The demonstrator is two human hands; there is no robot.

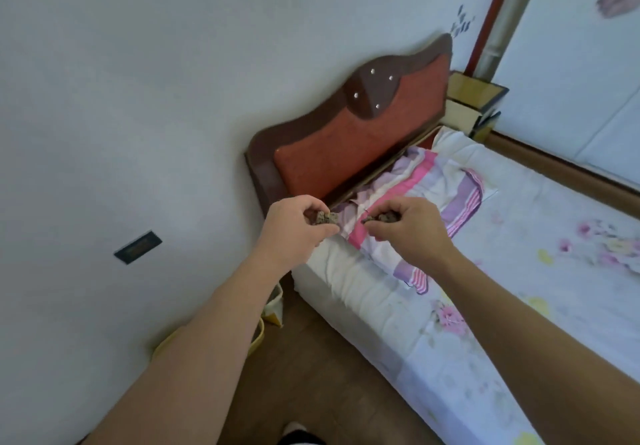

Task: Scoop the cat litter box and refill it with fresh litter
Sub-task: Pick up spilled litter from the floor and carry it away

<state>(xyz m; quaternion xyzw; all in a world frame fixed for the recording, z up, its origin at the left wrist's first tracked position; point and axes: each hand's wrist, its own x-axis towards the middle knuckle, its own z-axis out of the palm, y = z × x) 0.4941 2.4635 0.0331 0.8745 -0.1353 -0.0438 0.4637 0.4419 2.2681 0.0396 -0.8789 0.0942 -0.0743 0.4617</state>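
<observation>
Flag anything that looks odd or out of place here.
Each hand, left hand and right hand, pinches a gray clump bare-fingered near the pillow at the bed's head. No scoop shows; the yellow box is mostly hidden.

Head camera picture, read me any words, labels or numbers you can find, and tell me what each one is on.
No text can be read.
Dark plate on the wall: may carry markings, too blurred to read.
Wall decals above the headboard: small dark shapes, not letters.
Bedsheet: flower print only.
</observation>
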